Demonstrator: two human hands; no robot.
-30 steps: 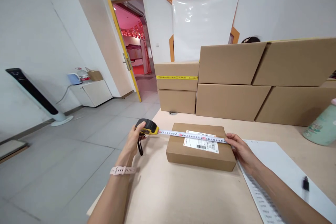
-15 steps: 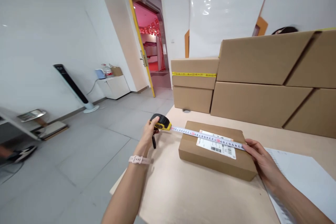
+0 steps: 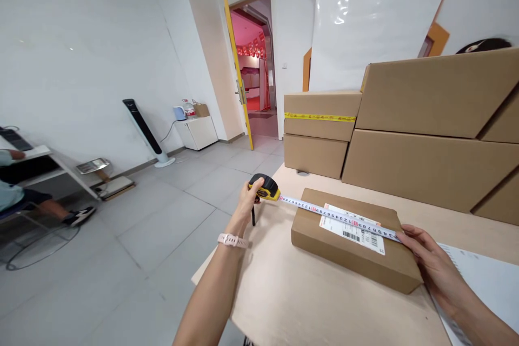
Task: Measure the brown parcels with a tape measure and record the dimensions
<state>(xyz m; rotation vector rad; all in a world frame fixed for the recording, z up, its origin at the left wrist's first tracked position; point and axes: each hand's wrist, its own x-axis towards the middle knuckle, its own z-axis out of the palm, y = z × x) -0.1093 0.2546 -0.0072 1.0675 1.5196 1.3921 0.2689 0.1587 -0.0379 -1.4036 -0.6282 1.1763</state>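
Observation:
My left hand point(image 3: 247, 201) is closed round the black and yellow case of a tape measure point(image 3: 265, 186), whose dark strap hangs below. Its white blade point(image 3: 338, 216) runs out to the right across the top of a brown cardboard box point(image 3: 357, 270). At the box's right side, my right hand point(image 3: 436, 259) pinches the free end of the blade; the fingertips lie by the box's edge. A white printed label point(image 3: 352, 230) with barcodes is on the box top, partly under the blade. The box lies flat on the pale table point(image 3: 275, 292).
Large cardboard boxes point(image 3: 409, 162) are stacked along the table's back, one with yellow tape point(image 3: 320, 117). White spiral-bound paper point(image 3: 486, 275) lies at right. Beyond the table's left edge are floor, a platform scale point(image 3: 115, 188), a tower fan point(image 3: 144, 130) and a seated person point(image 3: 24, 189).
The view has swung to the left, so everything sits further right in the picture and the seated person shows more. Both hands keep their hold on the tape measure, stretched across the box.

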